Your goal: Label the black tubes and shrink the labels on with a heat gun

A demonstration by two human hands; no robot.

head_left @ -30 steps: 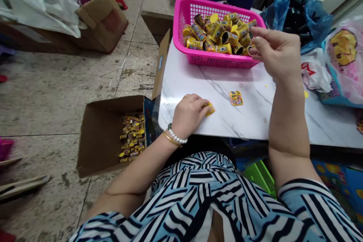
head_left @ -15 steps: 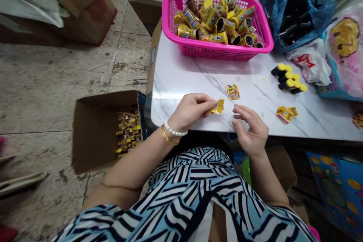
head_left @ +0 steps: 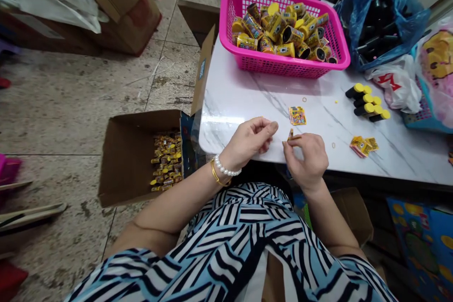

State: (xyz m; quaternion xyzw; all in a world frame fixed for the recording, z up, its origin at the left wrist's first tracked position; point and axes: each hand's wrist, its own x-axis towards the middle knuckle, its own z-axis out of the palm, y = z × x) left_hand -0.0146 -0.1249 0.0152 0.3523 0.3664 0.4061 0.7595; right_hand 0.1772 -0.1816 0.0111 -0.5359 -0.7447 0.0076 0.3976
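My right hand (head_left: 307,155) pinches a small yellow printed label (head_left: 290,135) between thumb and fingers, just above the table's front edge. The label is seen nearly edge-on. Beside it on the left is my left hand (head_left: 253,138), its fingers curled in and its thumb against the forefinger, with nothing showing between them. A flat stack of similar labels (head_left: 297,116) lies on the white marbled table (head_left: 244,92) just beyond my hands. Farther right is a looser, fanned bundle of yellow labels (head_left: 363,146).
Behind the labels stands a pink basket (head_left: 283,63) heaped with yellow-labelled tubes. Several black tubes with yellow caps (head_left: 368,103) stand to the right, near a blue bag (head_left: 378,23) of black tubes. Left of the table, a cardboard box (head_left: 127,155) on the floor holds labelled tubes.
The yellow label has passed from my left hand to my right hand. My right fingers, apart before, are now closed on it. The whole view has shifted slightly.
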